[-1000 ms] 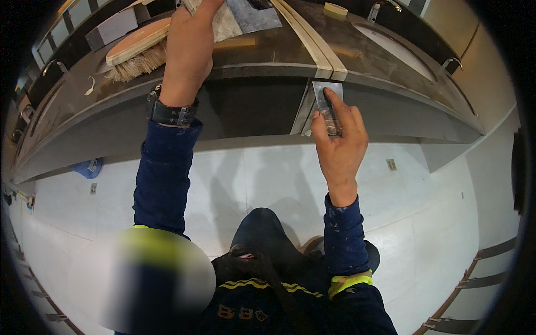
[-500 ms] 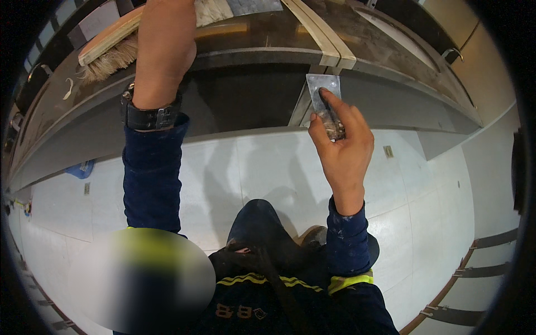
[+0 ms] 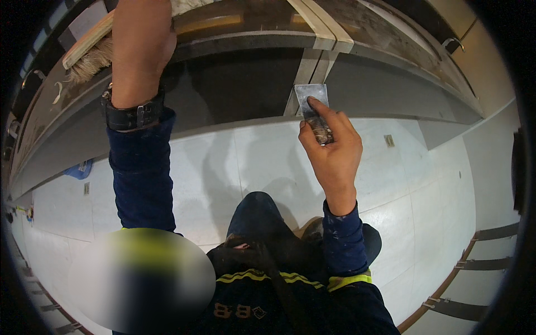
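Observation:
My right hand (image 3: 335, 148) is closed around a short putty knife (image 3: 305, 94), its index finger pressed along the flat metal blade. The blade lies over the lower end of the pale vertical seam strip (image 3: 310, 68) on the dark front panel. Above, two pale strips (image 3: 328, 34) run over the edge of the dark counter. My left arm reaches up over the counter edge; only the heel of my left hand (image 3: 146, 33) shows, and its fingers are beyond the top of the picture. Beside it lies a wooden-handled brush (image 3: 92, 60) with light bristles.
The dark counter (image 3: 245, 40) curves across the top, with a thin curled white scrap (image 3: 57, 92) on its left side. Below is a white tiled floor (image 3: 251, 162) with a small drain grate (image 3: 389, 140). A blue object (image 3: 80, 169) sits under the counter at left.
My right hand has drawn the putty knife down and slightly left, baring more of the seam strip below the counter edge. My left arm has shifted left and up.

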### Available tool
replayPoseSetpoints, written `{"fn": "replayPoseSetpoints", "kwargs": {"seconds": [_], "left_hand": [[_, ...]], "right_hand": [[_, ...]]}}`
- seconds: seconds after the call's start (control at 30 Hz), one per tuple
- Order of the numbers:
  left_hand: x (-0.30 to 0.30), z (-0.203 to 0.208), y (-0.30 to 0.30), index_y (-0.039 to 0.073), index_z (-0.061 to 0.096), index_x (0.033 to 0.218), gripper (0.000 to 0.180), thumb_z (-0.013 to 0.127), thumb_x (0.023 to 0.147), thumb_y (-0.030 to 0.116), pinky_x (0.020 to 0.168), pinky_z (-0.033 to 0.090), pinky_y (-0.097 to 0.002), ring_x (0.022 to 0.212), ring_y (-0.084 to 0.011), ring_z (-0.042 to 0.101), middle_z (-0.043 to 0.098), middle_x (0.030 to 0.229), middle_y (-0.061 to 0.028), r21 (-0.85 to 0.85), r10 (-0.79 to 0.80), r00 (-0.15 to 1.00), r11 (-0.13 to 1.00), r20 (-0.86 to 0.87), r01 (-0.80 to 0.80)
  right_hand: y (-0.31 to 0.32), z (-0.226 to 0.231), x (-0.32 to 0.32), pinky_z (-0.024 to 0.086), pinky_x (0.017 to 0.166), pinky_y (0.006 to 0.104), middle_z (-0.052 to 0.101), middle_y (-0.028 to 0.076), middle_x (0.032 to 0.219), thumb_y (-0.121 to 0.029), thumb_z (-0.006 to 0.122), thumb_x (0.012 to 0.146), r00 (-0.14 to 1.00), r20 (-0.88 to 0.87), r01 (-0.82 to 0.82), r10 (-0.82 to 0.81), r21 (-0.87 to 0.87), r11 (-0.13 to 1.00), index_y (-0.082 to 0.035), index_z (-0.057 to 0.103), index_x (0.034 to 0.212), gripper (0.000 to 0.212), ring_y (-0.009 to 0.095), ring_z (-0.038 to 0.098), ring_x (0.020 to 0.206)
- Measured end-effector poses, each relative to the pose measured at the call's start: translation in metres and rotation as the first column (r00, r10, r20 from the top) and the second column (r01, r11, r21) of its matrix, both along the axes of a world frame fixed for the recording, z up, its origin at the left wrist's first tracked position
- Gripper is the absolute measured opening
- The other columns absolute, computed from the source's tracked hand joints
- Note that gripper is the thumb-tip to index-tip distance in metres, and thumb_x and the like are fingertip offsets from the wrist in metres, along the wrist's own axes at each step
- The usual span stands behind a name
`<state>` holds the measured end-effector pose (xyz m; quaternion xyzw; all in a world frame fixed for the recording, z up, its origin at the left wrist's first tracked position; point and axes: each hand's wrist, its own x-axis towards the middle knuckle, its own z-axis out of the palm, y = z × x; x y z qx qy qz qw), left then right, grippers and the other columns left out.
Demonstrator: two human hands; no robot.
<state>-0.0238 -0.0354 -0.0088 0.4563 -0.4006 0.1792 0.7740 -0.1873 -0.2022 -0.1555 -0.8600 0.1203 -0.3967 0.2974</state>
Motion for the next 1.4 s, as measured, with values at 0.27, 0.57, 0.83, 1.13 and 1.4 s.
{"fn": "replayPoseSetpoints", "kwargs": {"seconds": [0.27,0.57,0.83,1.13,1.4], "left_hand": [[-0.001,-0.001,0.002,-0.003,0.06,0.119,0.029,0.057,0.096,0.015,0.086,0.052,-0.0284,0.099,-0.017,0.066,0.068,0.111,-0.0088,0.016,-0.092,0.993,0.996,0.067,0.091],[0.0,-0.001,0.006,-0.003,0.062,0.116,0.026,0.057,0.097,0.014,0.086,0.052,-0.0285,0.098,-0.017,0.067,0.069,0.109,-0.0093,0.03,-0.159,0.986,0.987,0.057,0.157],[0.006,0.005,0.012,-0.003,0.062,0.114,0.025,0.057,0.096,0.014,0.086,0.052,-0.0286,0.097,-0.0173,0.067,0.069,0.109,-0.0091,0.073,-0.172,0.985,0.983,0.009,0.171],[0.041,-0.005,0.04,0.003,0.057,0.129,0.04,0.065,0.09,0.01,0.095,0.049,-0.0352,0.115,-0.0235,0.061,0.063,0.123,-0.0103,0.293,0.469,0.742,0.712,0.48,-0.639],[-0.111,-0.093,0.021,0.003,0.05,0.136,0.04,0.049,0.102,0.024,0.1,0.049,-0.0367,0.119,-0.021,0.059,0.058,0.13,-0.0124,0.012,-0.175,0.82,0.976,-0.545,0.216]], "right_hand": [[0.002,-0.019,-0.002,0.05,0.058,0.0333,0.061,0.007,0.077,-0.018,0.074,0.077,0.999,-0.049,-0.002,0.003,0.015,1.0,-0.015,0.071,0.114,0.037,0.022,0.062,0.064],[0.002,-0.045,-0.002,0.049,0.056,0.034,0.061,0.007,0.074,-0.02,0.075,0.076,0.998,-0.067,0.005,-0.006,-0.009,1.0,-0.015,0.071,0.115,0.039,0.022,0.062,0.061],[0.006,-0.062,-0.005,0.05,0.057,0.0348,0.061,0.008,0.075,-0.02,0.074,0.075,0.997,-0.075,0.001,0.0,0.021,1.0,-0.013,0.071,0.113,0.038,0.025,0.063,0.062],[-0.014,-0.121,-0.05,0.049,0.065,0.0289,0.069,0.01,0.092,-0.017,0.062,0.092,0.964,-0.122,-0.147,0.238,0.501,0.853,-0.005,0.065,0.123,0.034,0.018,0.06,0.071],[-0.036,-0.033,-0.105,0.047,0.075,0.0307,0.06,0.022,0.127,-0.035,0.051,0.101,0.747,0.444,-0.651,0.494,0.637,0.412,-0.008,0.033,0.146,0.055,0.022,0.064,0.088]]}}
